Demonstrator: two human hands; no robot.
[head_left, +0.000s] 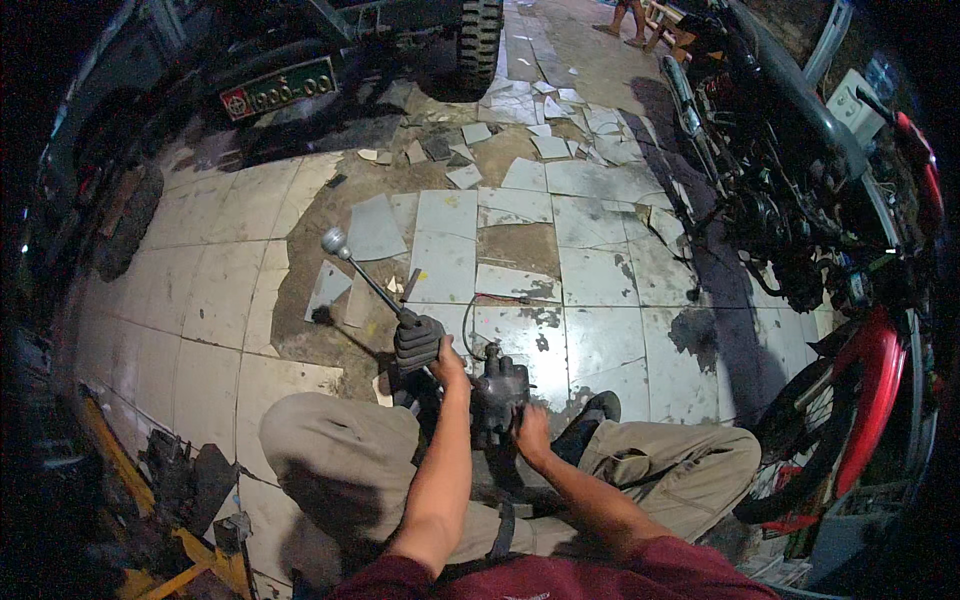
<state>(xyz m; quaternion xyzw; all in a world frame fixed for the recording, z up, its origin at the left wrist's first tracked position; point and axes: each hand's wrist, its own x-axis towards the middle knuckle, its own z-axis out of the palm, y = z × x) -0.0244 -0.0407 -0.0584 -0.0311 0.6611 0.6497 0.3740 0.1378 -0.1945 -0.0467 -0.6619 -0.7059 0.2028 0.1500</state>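
Observation:
On the floor between my bent legs is a gear shift lever with a pale round knob. It tilts up to the far left out of a black ribbed rubber boot. My left hand is closed on the boot's right side, its fingers partly hidden. Just right of it sits a dark, lumpy mechanical part with a stubby knob at its far end. My right hand is closed at this part's right edge; whatever its fingers hold is hidden. A thin dark cable curves beyond the part.
Broken tiles lie loose on the floor ahead. A vehicle with a treaded tyre stands at the far left. Motorcycles, one with a red fender, line the right. A yellow metal frame is near left. Another person's legs show far off.

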